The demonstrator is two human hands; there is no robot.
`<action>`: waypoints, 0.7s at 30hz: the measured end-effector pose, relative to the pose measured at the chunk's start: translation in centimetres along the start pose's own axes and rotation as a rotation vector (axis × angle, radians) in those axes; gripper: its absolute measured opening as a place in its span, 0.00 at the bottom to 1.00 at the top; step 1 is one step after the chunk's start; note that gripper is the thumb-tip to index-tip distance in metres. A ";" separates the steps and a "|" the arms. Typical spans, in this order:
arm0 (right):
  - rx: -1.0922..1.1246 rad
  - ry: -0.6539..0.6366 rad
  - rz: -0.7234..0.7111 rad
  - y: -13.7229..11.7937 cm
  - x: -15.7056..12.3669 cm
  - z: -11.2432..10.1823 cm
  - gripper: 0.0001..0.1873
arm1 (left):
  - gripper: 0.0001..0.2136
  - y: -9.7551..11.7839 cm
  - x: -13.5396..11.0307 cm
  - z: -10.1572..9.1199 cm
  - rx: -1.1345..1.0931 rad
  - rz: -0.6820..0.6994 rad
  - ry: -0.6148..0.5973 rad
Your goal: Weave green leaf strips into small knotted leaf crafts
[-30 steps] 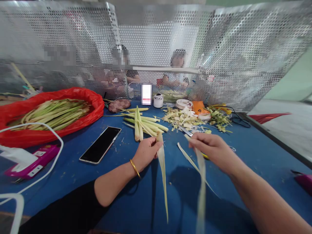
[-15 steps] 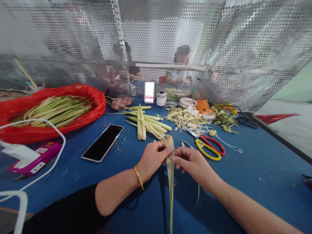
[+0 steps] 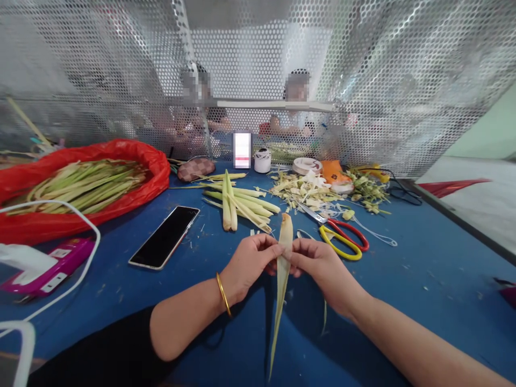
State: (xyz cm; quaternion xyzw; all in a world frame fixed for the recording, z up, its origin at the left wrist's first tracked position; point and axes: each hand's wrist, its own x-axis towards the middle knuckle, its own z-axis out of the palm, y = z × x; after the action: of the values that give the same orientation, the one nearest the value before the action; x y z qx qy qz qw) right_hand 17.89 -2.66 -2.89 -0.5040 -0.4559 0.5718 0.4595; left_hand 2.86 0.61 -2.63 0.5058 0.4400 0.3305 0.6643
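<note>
A long pale-green leaf [image 3: 281, 279] hangs in front of me, its wide brownish end up and its thin tip trailing down. My left hand [image 3: 252, 263] pinches its left edge near the wide end, thumb in front. On the opposite edge my right hand [image 3: 316, 266] grips it with thumb and fingers; the fingers behind the leaf are partly hidden. Just beyond the hands lies a small pile of similar pale-green stalks [image 3: 242, 204]. Scissors [image 3: 342, 242] with one red and one yellow handle rest past my right hand, blades pointing away.
A red plastic bag [image 3: 157, 177] full of long leaves stands at the left. Nearer are a phone [image 3: 164, 239] and a purple power strip [image 3: 52, 269] with a white cable. Cut scraps [image 3: 300, 191] and a tape roll [image 3: 307, 165] lie at the back, before a perforated metal screen [image 3: 258, 59]; two people sit behind it.
The leaf's wide end now stands higher and shows more of its broad face. Its lower tip has swung left. Both hands still hold it, and the view has shifted slightly.
</note>
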 end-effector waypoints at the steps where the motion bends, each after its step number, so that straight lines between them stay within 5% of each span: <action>1: 0.021 -0.009 0.005 0.1 0.0 0.0 0.18 | 0.09 0.0 0.0 0.0 -0.003 -0.009 -0.001; 21: 0.277 -0.141 0.099 0.9 0.2 -0.3 0.17 | 0.09 0.5 -0.7 0.8 0.003 0.049 -0.038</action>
State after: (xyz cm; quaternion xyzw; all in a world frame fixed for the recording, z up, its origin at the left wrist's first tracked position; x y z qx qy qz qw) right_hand 18.15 -2.63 -3.84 -0.4163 -0.3784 0.6852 0.4627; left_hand 3.30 -0.12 -1.86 0.5238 0.4152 0.3363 0.6635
